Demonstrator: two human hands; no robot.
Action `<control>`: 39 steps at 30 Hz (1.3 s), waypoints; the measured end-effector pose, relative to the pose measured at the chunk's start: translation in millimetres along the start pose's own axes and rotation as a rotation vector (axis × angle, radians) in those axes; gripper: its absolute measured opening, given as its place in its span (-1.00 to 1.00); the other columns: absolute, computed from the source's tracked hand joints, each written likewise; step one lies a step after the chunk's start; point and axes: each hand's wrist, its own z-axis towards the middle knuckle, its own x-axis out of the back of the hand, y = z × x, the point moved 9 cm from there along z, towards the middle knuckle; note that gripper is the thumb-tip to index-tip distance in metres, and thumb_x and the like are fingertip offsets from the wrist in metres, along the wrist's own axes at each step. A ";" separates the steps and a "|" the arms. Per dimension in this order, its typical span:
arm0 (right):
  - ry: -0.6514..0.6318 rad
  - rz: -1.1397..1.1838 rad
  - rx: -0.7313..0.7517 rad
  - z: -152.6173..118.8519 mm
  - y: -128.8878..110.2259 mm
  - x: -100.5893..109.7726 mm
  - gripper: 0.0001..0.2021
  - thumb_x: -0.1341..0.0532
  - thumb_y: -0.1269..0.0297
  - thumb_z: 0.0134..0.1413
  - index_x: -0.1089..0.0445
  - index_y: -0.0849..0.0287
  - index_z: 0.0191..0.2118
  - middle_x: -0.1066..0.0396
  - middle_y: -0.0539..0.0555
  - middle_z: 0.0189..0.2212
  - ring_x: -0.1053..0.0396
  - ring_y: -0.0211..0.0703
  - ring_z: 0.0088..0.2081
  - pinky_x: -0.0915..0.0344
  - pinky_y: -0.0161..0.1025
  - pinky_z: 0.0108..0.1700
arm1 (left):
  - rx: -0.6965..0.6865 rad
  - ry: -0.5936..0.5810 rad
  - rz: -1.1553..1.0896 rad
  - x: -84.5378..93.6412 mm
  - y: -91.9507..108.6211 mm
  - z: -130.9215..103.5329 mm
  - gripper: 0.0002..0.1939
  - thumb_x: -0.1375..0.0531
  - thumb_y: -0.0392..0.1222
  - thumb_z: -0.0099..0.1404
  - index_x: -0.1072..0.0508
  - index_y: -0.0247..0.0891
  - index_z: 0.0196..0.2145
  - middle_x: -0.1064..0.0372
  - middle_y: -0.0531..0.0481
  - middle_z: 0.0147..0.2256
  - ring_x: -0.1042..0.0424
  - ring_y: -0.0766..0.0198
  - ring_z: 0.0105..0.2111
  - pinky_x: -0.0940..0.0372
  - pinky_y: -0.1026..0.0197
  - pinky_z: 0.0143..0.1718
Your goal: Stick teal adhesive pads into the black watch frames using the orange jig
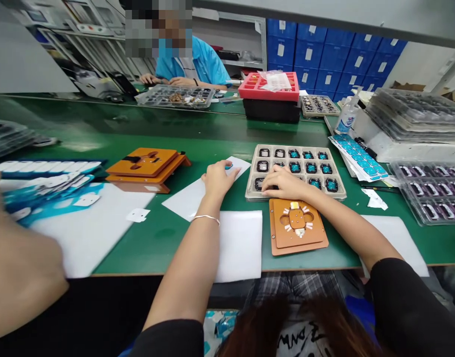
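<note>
My left hand (219, 179) is over a white sheet (186, 196), its fingers closed around a small blue piece (228, 167) that is mostly hidden. My right hand (283, 182) rests on the beige tray (251, 191), fingers curled down into its front cells; what they grip there is hidden. The tray holds rows of black square frames, which look like watch cases, many with teal film (295, 167). Just below my right hand lies an orange fixture plate (298, 238) with a raised square centre and small white and yellow pads. A white foam sheet (240, 248) lies left of it.
Another orange fixture (142, 166) stands at left, near teal sticker sheets (64, 193). Another person's arm (23, 238) reaches in at far left. At right are a clear tray of parts (431, 191), teal label sheets (361, 156) and a pump bottle (346, 116). A co-worker (201, 59) sits opposite.
</note>
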 end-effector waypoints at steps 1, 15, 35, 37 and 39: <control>0.030 0.016 0.003 0.5 1.1 1.7 -0.87 -0.24 0.31 0.21 -0.56 0.17 -0.29 -0.59 0.13 -0.16 -0.29 0.07 -0.07 -0.13 0.02 -0.02 | 0.009 0.008 0.001 0.0 -1.8 0.7 -0.62 -0.03 0.01 0.41 -0.38 -0.19 0.06 -0.38 -0.18 0.12 -0.26 -0.09 0.19 -0.23 -0.16 0.13; 0.181 0.155 0.083 0.1 3.7 11.0 -0.88 -0.27 0.37 0.14 -0.55 0.13 -0.39 -0.62 0.06 -0.29 -0.48 -0.05 -0.21 -0.22 -0.01 0.02 | 0.062 -0.044 0.063 -25.3 -18.7 8.5 -0.55 -0.05 0.07 0.39 -0.30 0.00 0.19 -0.07 -0.21 0.32 -0.03 -0.22 0.30 -0.08 -0.20 0.21; 0.204 0.170 0.092 -1.2 5.7 11.4 -0.90 -0.30 0.43 0.12 -0.55 0.16 -0.39 -0.62 0.08 -0.30 -0.51 -0.04 -0.21 -0.24 -0.01 0.00 | 0.024 -0.053 0.009 -19.7 -10.9 6.0 -0.34 -0.13 -0.13 0.36 -0.01 -0.06 0.35 -0.21 -0.16 0.27 -0.23 -0.10 0.24 -0.21 -0.15 0.20; 0.204 0.170 0.092 -1.4 5.7 11.5 -0.90 -0.30 0.43 0.12 -0.54 0.16 -0.39 -0.62 0.08 -0.30 -0.51 -0.04 -0.21 -0.24 -0.01 0.00 | 0.021 -0.055 0.007 -20.7 -10.6 5.8 -0.37 -0.12 -0.13 0.37 -0.05 -0.04 0.34 -0.20 -0.14 0.27 -0.21 -0.09 0.25 -0.19 -0.16 0.21; 0.203 0.171 0.096 -1.4 5.4 11.2 -0.90 -0.30 0.43 0.12 -0.54 0.16 -0.39 -0.62 0.07 -0.30 -0.51 -0.05 -0.21 -0.24 -0.01 0.01 | 0.015 -0.057 0.007 -21.9 -10.6 6.0 -0.41 -0.10 -0.12 0.38 -0.10 -0.03 0.32 -0.18 -0.11 0.29 -0.17 -0.08 0.27 -0.17 -0.16 0.23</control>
